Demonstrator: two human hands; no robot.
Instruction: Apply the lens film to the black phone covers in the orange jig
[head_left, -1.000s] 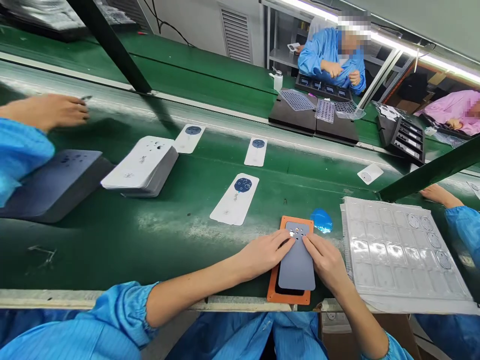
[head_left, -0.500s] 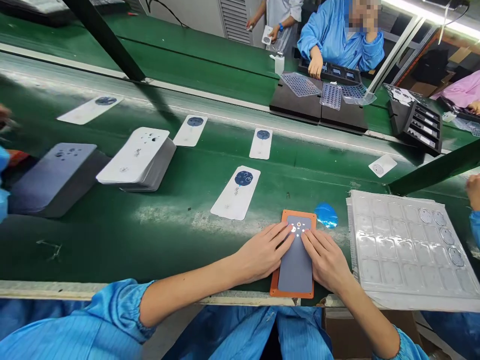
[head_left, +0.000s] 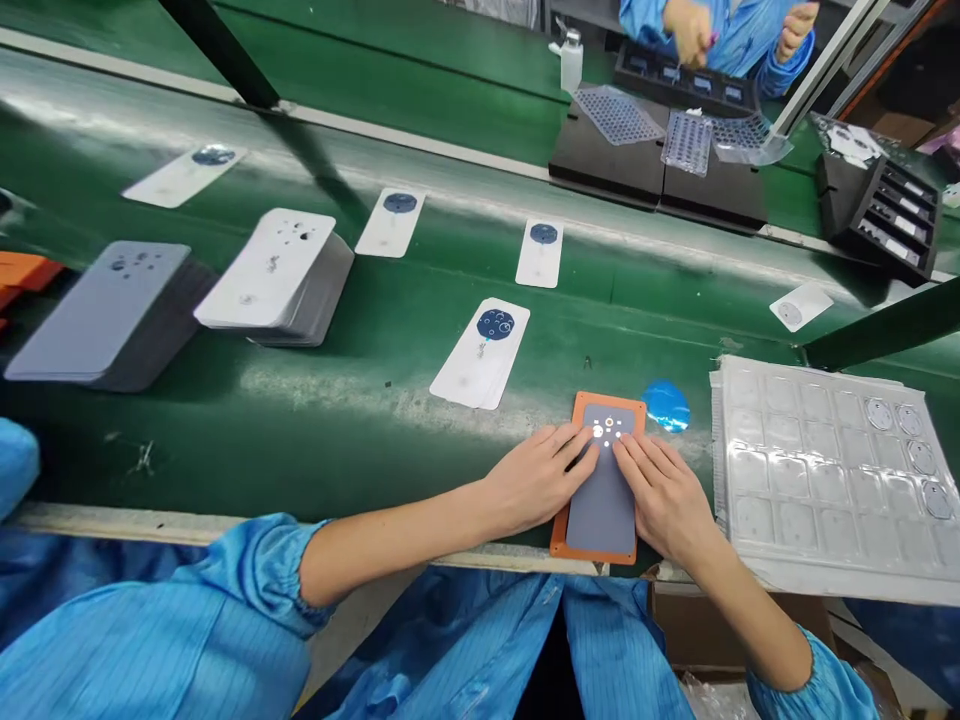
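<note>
A grey phone back panel (head_left: pixel 600 512) with several small holes at its far end lies in an orange fixture (head_left: pixel 559 540) at the front edge of the bench. My left hand (head_left: pixel 534 478) rests on the panel's left side, fingers stretched out, tips beside the holes. From the other side my right hand (head_left: pixel 667 492) lies with straight fingers, its tips touching the panel just right of the holes. Neither hand grips anything. A round piece of blue film (head_left: pixel 667 405) lies beside the fixture's top right corner.
White panels (head_left: pixel 480 365) with dark round patches lie across the green bench. At left stand a white panel stack (head_left: pixel 262 275) and a grey panel stack (head_left: pixel 97 310). A clear tray (head_left: pixel 825 470) holds several round parts at right. A co-worker's hand (head_left: pixel 688 30) shows opposite.
The camera view has tilted down and shifted slightly left. Both hands keep nearly the same place on the grey panel. Across the bench, the co-worker's hands have moved.
</note>
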